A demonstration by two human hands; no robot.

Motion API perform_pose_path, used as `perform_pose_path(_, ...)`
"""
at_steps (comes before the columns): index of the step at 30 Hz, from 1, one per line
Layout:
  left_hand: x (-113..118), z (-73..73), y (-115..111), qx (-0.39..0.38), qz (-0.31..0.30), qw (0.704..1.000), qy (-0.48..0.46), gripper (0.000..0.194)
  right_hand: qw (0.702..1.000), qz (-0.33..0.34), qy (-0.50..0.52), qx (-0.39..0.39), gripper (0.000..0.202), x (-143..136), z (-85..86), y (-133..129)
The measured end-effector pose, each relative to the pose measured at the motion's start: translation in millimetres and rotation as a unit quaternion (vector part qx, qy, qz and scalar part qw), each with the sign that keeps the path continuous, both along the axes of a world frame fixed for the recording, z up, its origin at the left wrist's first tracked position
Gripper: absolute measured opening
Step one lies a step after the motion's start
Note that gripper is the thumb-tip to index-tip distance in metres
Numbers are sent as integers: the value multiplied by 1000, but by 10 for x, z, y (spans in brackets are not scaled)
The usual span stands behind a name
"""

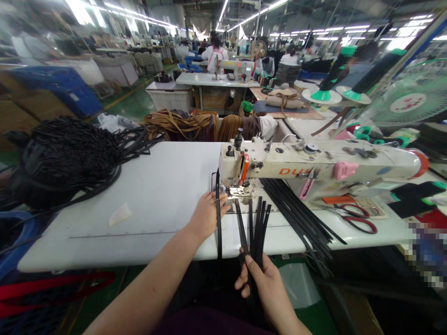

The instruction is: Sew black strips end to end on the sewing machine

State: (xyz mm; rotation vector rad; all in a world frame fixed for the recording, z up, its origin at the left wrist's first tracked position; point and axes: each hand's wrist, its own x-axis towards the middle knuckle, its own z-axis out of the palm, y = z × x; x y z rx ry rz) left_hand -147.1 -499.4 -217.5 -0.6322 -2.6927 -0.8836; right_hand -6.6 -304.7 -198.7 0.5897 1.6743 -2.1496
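My left hand is at the needle end of the sewing machine, its fingers closed about a narrow black strap. That strap runs across the fingers and down over the table's front edge. A thin dark wire loop shows beside its upper part. In front of the table edge, my right hand grips several black straps between thumb and fingers. Their free ends fan upward, close to the presser foot and needle plate. The exact fingertip contact of my left hand is partly hidden.
More black straps lie under the machine arm, near red-handled scissors. A large black strap bundle sits at left, and a white scrap on the table. Thread cones and a fan stand right.
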Motion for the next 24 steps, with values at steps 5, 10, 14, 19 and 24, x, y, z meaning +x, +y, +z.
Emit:
perform_pose_path(5,-13,3,12,-23,12,1000,2,29,1000,9,-3,-2,65,-13,8,-6)
perform_pose_path(10,-27,1,18,-27,16,1000,-1,29,1000,12,-1,5,64,-16,-3,-20)
perform_pose_path(14,-67,-47,-1,-10,8,1000,1,29,1000,16,5,7,61,-25,-6,-33)
perform_pose_path(19,-275,-100,-52,71,27,997,-7,30,1000,20,12,1,66,-58,14,-49)
perform_pose_path(24,-663,-27,-63,79,63,994,-31,26,1000,24,19,-9,68,-111,15,-85)
